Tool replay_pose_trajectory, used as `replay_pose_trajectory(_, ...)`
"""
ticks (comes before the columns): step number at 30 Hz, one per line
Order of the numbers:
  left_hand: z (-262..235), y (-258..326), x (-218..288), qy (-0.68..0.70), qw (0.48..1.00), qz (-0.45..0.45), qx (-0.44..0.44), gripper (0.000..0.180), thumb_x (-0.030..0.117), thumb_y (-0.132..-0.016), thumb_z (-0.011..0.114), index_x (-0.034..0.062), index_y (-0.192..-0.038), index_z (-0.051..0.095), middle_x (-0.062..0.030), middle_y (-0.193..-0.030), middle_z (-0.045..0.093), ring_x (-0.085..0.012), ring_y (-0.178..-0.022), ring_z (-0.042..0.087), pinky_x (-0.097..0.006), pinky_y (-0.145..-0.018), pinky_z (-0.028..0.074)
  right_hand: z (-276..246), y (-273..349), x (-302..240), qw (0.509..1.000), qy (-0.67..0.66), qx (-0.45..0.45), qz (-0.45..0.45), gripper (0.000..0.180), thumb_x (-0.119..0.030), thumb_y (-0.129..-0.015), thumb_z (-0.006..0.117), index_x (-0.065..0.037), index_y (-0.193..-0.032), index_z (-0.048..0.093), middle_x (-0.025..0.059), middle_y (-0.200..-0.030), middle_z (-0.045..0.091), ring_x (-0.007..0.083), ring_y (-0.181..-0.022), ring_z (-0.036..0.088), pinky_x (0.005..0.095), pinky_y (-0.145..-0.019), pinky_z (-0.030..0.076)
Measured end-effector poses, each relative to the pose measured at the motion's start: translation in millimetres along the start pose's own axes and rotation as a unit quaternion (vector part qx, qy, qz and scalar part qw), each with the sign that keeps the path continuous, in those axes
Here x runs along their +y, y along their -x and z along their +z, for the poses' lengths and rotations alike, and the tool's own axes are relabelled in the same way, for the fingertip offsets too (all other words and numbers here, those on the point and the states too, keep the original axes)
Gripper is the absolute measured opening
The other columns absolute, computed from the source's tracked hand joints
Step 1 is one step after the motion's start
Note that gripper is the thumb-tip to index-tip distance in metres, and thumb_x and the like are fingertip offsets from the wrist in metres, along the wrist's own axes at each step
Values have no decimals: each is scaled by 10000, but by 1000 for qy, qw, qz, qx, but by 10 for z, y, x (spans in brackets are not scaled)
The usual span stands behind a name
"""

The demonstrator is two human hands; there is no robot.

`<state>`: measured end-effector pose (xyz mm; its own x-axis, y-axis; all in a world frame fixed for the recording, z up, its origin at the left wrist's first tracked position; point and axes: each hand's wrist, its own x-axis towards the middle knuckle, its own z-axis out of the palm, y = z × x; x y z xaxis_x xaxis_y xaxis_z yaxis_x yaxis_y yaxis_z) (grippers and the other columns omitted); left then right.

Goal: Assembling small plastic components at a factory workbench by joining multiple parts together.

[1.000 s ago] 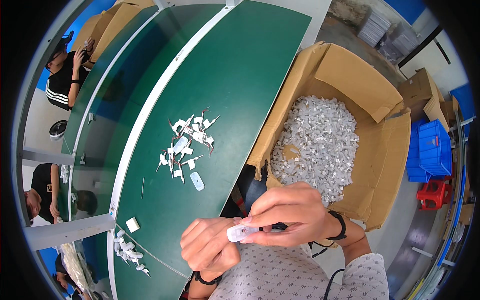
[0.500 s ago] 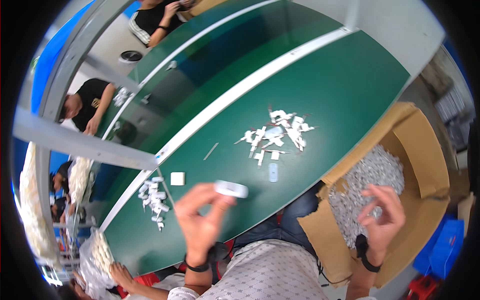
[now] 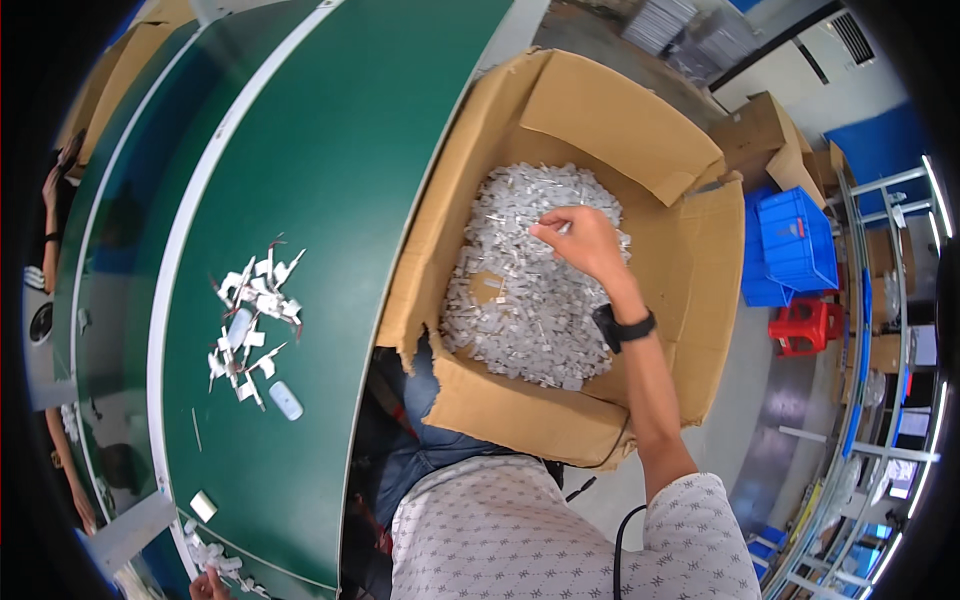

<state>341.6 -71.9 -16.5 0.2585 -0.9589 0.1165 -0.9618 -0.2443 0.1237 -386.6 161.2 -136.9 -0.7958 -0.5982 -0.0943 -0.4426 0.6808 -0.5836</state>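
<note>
I take the big cardboard box (image 3: 640,180) as my landmark. My right hand (image 3: 585,240) is inside it, over the far part of the heap of small white parts (image 3: 520,300). The fingers (image 3: 548,232) are pressed together at the tips and seem to pinch one small white piece, but it is too small for me to be sure. My left hand I do not see anywhere, so I cannot tell its state.

Left of the box is the green belt (image 3: 330,200), and on it, well apart from the box, lies a loose cluster of white pieces (image 3: 250,320) with one rounded white part (image 3: 285,400) just beside it.

I judge some risks. The pieces in the heap lie tangled, so a pinch could lift two together, or one could slip and fall back. The near wall of the box is torn (image 3: 415,340) just beside the belt, so a dropped piece could fall into the gap there. Another person's hand (image 3: 208,585) works at the near edge of the belt, far from the box.
</note>
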Motion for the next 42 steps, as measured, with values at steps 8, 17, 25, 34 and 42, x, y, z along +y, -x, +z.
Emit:
replay_pose_trajectory(8, -277, 592, 1386, 168, 965, 143, 144, 353, 268, -852, 837, -30, -1005, 728, -152, -888, 729, -243, -732, 674, -396, -681, 565, 1571, 173, 1335, 963, 93, -240, 86, 128, -222, -748, 737, -163, -846, 795, 108, -890, 754, 329, -879, 712, 415, -782, 571)
replay_pose_trajectory(17, -26, 1277, 2856, 303, 919, 250, -27, 197, 132, -919, 724, -24, -1038, 704, -128, -979, 709, -183, -794, 630, -308, -680, 504, 2120, 467, 1194, 962, 119, -243, -46, 256, -172, -735, 791, -118, -982, 751, 119, -1025, 721, 332, -962, 699, 444, -806, 562)
replay_pose_trajectory(25, 82, 1300, 2937, 291, 898, 322, -78, 145, 72, -951, 660, 7, -1080, 669, -99, -1098, 669, -153, -840, 607, -264, -649, 479, 2132, 439, 1088, 965, 151, -212, -36, 233, -154, -752, 794, -118, -975, 740, 96, -1038, 708, 319, -958, 695, 425, -811, 555)
replay_pose_trajectory(34, 42, 1340, 2955, 287, 893, 335, -87, 131, 62, -942, 661, -8, -1054, 664, -115, -1086, 666, -181, -885, 619, -265, -673, 477, 2436, 416, 1008, 920, 237, -193, -247, 98, 0, -752, 682, -80, -760, 738, 153, -951, 710, 333, -827, 704, 437, -705, 564)
replay_pose_trajectory(42, 22, 1376, 2930, 329, 879, 329, -100, 113, 57, -938, 661, -11, -1027, 667, -121, -1069, 659, -178, -864, 619, -262, -633, 495, 1887, 374, 790, 973, 31, -120, -196, 18, -49, -833, 739, -52, -818, 749, 125, -801, 721, 266, -738, 717, 380, -625, 549)
